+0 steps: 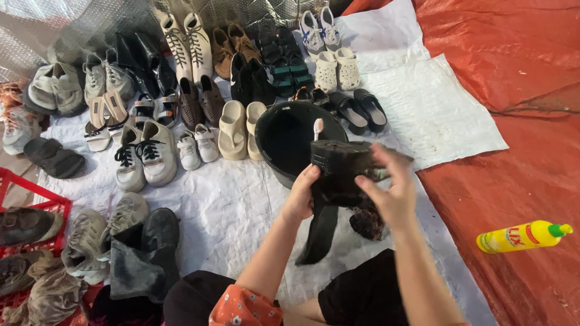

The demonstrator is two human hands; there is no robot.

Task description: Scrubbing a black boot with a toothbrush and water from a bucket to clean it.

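- Far left: red plastic crate (31, 194) at the frame edge, with worn dark shoes in and beside it.
- Left foreground: pair of grey lace-up trainers (99, 232) on the white woven sheet (229, 211); just right of them a dark grey slumped boot (145, 253).
- Upper left to centre: rows of paired footwear on the sheet, among them white trainers with black laces (145, 154), beige thick-soled flip-flops (240, 130) and tall white lace-up boots (187, 45).
- Centre: round black plastic basin (284, 142), a white brush handle (317, 128) poking up at its right rim.
- Left hand (300, 193): fingers curled, gripping the left end of a black chunky-soled boot (341, 166) held sole-up, just in front of the basin; the boot's limp black shaft hangs down below the hand.
- Right hand (389, 187): fingers bent over the boot's right end, pinching something small and dark against it; what it is cannot be made out.
- Below the boot: a dark matted lump (367, 223) on the sheet.
- Right: orange-red tarpaulin (513, 121) with a yellow squeeze bottle with a green cap (522, 236) lying on its side, well apart from the hands.
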